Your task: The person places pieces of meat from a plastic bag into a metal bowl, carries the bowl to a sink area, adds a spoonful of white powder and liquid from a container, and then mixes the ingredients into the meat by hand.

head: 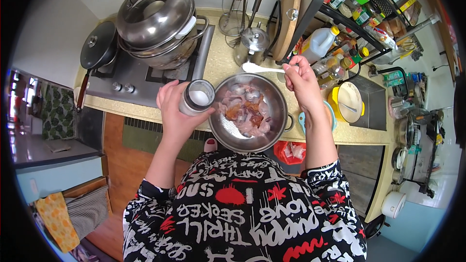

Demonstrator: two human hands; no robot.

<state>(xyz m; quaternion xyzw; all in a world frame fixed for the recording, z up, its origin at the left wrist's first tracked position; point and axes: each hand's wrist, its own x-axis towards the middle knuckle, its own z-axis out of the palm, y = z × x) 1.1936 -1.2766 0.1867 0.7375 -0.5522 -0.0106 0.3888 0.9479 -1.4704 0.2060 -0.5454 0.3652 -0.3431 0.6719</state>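
My left hand (pixel 174 107) grips a glass jar (pixel 197 98) with a dark rim, partly filled with a white granular substance. Between the fingers of my right hand (pixel 300 80) is the handle of a white spoon (pixel 260 68), its bowl heaped with white grains. The spoon is over the far rim of a stainless steel basin (pixel 278 123) at the counter's front edge. Pieces of raw meat (pixel 260 127) with brownish sauce patches lie in the basin, and perforations show in its bottom. The jar stands just off the basin's left side.
A large domed steel pot (pixel 156 18) and a lidded frying pan (pixel 98 45) stand on the gas stove (pixel 134 80) at left. Behind the basin are a steel kettle (pixel 255 42) and a round wooden board (pixel 289 22). A yellow pot (pixel 346 102) sits by the sink (pixel 373 105).
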